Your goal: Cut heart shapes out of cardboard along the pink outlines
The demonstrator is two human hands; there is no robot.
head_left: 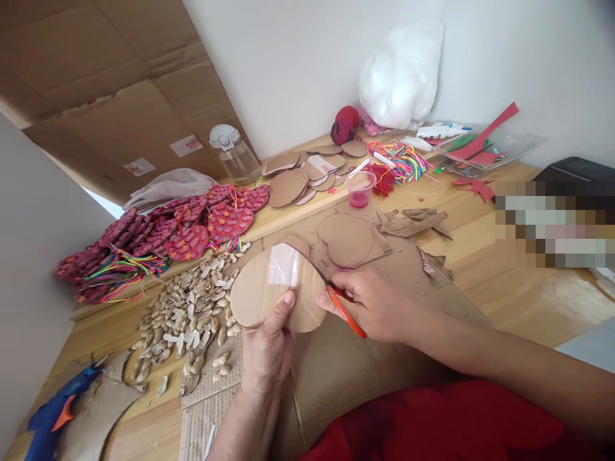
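My left hand [270, 342] grips a rounded cardboard cutout [252, 288] by its lower edge, thumb on top. A strip of whitish tape [283, 264] is stuck to the cutout's face. Orange-handled scissors [346, 312] are in my right hand [372, 304], their blades against the cutout's upper right edge. The blades are partly hidden by the cardboard and my fingers. Just behind lies another cardboard piece [346, 238] with a curved line drawn on it, on the cardboard sheet [365, 365].
Peanut shells [192, 307] spread on the left, near a blue glue gun [62, 410]. Pink decorated pieces [192, 224] are heaped behind them. Further back are stacked cutouts [288, 187], a bottle [235, 157], a small cup [360, 189] and colourful cords [401, 160]. Cardboard scraps [416, 223] lie on the right.
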